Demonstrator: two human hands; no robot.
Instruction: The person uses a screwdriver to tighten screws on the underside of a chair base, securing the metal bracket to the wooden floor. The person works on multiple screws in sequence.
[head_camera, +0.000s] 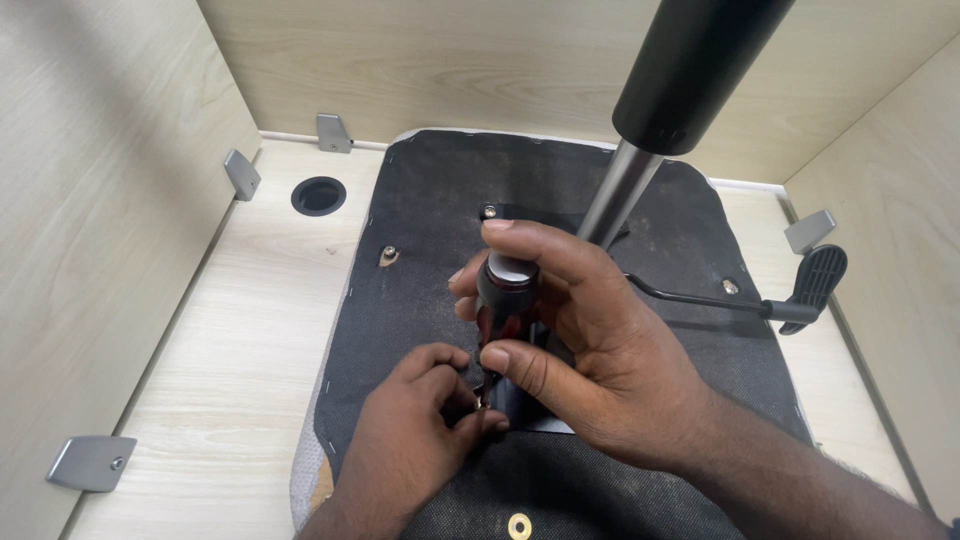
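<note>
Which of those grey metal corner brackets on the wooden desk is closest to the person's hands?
The bracket at the lower left, lying flat on the desk beside the left hand. The other three sit farther off: two at the back-left corner and one at the right wall.

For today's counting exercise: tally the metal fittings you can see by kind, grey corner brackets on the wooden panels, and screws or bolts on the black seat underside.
Grey corner brackets: 4
Screws or bolts on the black seat underside: 3
Total: 7
</note>
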